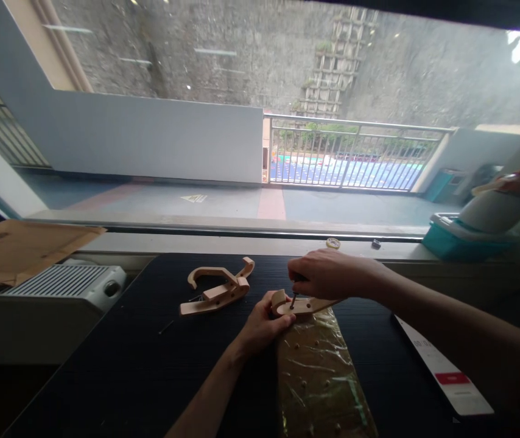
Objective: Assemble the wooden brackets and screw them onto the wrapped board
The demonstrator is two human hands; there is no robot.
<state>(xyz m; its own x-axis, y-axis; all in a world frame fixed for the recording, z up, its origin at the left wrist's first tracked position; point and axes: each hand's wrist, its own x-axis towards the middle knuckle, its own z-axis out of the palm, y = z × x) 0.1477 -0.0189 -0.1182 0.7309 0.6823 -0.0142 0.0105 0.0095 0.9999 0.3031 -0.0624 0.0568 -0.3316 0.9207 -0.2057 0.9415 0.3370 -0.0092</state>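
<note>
A wooden hook (302, 306) is placed across the far end of a wrapped board (319, 377), its long axis directed left to right, its curled end at the left and its straight end passing beneath the right hand (318, 274). The curled end is clamped between the thumb and fingers of the left hand (261, 323). A screwdriver (293, 298), gripped in the right fist, is held nearly upright, tip down, beside the curl.

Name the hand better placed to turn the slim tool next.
Most likely the right hand: it grips the slim tool from above, tip at a hole in the wooden piece, while the left hand holds that piece's curved end.
</note>
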